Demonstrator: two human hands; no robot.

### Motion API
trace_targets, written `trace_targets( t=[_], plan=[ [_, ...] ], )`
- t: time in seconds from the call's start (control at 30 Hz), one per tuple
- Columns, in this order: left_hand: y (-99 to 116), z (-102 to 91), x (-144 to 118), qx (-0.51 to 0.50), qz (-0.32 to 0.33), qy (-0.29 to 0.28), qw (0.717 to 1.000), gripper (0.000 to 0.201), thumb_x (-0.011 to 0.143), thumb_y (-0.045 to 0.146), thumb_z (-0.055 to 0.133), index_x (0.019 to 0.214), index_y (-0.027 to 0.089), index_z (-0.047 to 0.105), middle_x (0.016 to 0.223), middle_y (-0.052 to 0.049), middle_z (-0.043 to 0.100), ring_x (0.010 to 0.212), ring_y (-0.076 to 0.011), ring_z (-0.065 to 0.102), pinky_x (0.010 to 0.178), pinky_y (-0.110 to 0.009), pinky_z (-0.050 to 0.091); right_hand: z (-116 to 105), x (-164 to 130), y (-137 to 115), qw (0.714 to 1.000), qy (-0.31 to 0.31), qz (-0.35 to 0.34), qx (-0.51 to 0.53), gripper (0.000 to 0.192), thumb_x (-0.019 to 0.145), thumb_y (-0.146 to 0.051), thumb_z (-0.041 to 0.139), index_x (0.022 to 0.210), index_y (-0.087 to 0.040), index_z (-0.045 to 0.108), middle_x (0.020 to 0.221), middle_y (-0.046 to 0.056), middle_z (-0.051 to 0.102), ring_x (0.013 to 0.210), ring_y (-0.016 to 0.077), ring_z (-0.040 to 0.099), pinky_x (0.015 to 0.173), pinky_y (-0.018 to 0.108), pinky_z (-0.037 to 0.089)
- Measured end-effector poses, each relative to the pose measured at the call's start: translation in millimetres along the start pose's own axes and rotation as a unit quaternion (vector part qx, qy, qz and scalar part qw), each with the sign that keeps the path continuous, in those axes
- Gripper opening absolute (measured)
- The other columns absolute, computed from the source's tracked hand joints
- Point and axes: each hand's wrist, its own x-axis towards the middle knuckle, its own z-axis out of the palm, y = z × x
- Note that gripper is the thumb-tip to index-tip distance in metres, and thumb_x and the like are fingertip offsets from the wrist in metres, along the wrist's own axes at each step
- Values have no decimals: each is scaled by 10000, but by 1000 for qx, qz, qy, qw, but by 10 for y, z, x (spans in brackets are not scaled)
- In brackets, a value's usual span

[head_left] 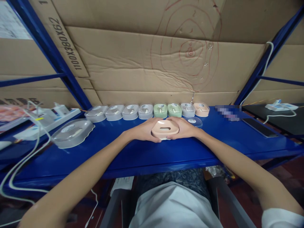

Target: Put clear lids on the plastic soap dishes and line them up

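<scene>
L hand [142, 130] & R hand [184, 128] each have their grip pressed on a side of the peach case [164, 129], mid tabletop [133, 155], nearer the front edge. Behind it, along the back edge, a row [147, 110] of 8 cases: 4 grey, 2 green, 1 grey, 1 peach; a clear lid [193, 121] sits just by the R hand. Toward the left edge 1 big grey case [72, 133], power strip [47, 118] w/ white cables; 1 phone [258, 127] near the right edge.

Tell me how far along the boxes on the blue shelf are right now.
Looks done: eight closed boxes stand in a row along the back of the blue shelf. In hand: a peach box, pressed between the left hand and the right hand. Apparently left: a clear lid beside the right hand and a larger clear box off to the left.
</scene>
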Motion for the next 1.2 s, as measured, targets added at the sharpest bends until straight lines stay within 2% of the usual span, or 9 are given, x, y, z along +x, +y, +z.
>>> trace_targets(
  t=[0.3,0.5,0.73,1.2],
  plan=[
    [-12,6,-11,-7,-8,-3,1000,990,717,507,908,1549,235,446,1494,-156,593,1388,-420,558,1164,-565,434,0,2,12,1000,12,3,9,796,709,-571,885,1369,-219,611,1264,108,753,1120,329,722,923,459,566],
    [27,-13,-15,-11,-30,-8,999,1014,701,509,915,1557,223,453,1506,-158,583,1380,-427,558,1158,-555,430,-16,1,5,1000,-11,8,4,771,731,-569,872,1369,-226,608,1260,104,748,1114,326,719,921,452,568],
    [-2,-9,-10,6,-4,-9,1000,876,725,504,905,1471,234,535,1404,-135,637,1292,-397,607,1097,-527,474,-34,1,-29,1000,-22,-3,-10,774,729,-568,882,1364,-230,595,1261,105,735,1136,332,712,953,470,562],
    [-26,1,1,25,17,-10,999,853,744,538,892,1459,228,545,1404,-143,649,1312,-401,595,1107,-529,467,-17,-3,-13,999,-25,-25,-36,798,733,-593,881,1382,-226,595,1258,117,730,1136,337,703,972,476,555]
  ],
)
